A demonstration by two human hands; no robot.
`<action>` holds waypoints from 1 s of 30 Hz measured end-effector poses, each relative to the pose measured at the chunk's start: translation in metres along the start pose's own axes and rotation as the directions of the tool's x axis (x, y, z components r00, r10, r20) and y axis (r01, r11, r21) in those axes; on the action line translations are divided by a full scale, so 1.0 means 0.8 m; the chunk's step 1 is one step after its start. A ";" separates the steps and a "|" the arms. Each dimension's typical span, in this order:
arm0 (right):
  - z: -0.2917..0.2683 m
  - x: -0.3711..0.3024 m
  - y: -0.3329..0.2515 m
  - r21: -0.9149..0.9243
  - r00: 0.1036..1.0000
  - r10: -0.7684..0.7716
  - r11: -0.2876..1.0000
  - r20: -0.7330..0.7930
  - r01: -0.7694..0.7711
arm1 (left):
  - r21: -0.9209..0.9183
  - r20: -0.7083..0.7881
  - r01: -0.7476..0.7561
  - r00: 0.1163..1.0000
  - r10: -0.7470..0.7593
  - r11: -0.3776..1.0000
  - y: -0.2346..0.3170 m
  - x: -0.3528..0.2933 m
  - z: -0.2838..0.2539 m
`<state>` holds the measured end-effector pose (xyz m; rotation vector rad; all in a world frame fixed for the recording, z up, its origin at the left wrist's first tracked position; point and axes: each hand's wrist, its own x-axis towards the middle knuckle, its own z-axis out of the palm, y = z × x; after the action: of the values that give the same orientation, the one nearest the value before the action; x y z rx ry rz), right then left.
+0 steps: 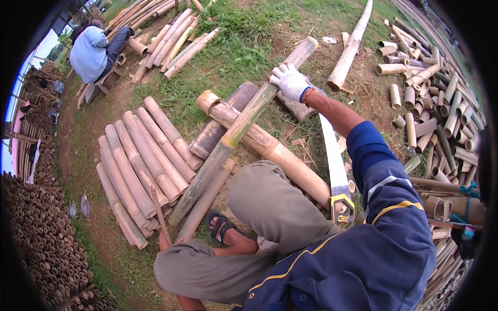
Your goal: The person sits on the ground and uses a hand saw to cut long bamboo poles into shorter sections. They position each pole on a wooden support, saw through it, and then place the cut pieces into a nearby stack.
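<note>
A long greenish bamboo pole [252, 113] slants from near my left knee to the upper middle, lying across a thicker tan bamboo pole [270, 146]. My right hand [289, 82], in a white knit glove, is wrapped over its far part. Mostly hidden behind my left knee, my left hand [164, 242] shows only some fingers, with a thin bamboo stick [159, 213] rising from them beside the pole's near end. Another bamboo length [207, 199] lies alongside and beneath the green pole. A handsaw [333, 155] with a yellow and black handle leans beside my right leg.
Cut bamboo lengths [140, 155] lie in a row at left. A dark log [223, 120] sits under the crossing. Piles of short bamboo pieces [436, 103] fill the right, stacked bamboo [46, 243] the lower left. Another person [91, 52] sits at the upper left.
</note>
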<state>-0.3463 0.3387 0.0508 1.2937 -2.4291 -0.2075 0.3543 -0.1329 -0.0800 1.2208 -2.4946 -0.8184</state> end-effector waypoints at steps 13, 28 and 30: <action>0.108 -0.031 -0.038 0.250 0.891 0.452 0.868 -0.044 -0.428 | 0.202 -0.253 -0.066 0.960 0.117 0.977 0.181 0.036 -0.025; -0.167 -0.041 -0.242 0.997 0.991 -0.122 -0.038 0.055 -0.060 | 0.315 -0.282 -0.201 0.913 0.294 0.928 0.288 0.052 -0.058; -0.225 -0.021 -0.239 0.992 0.994 0.044 0.083 -0.096 0.092 | 0.333 -0.012 -0.103 0.993 0.113 0.937 0.356 0.046 -0.088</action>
<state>-0.1200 0.2530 0.1535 1.6619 -2.2894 1.8907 0.1789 -0.0484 0.1424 1.1667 -2.7230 -0.3556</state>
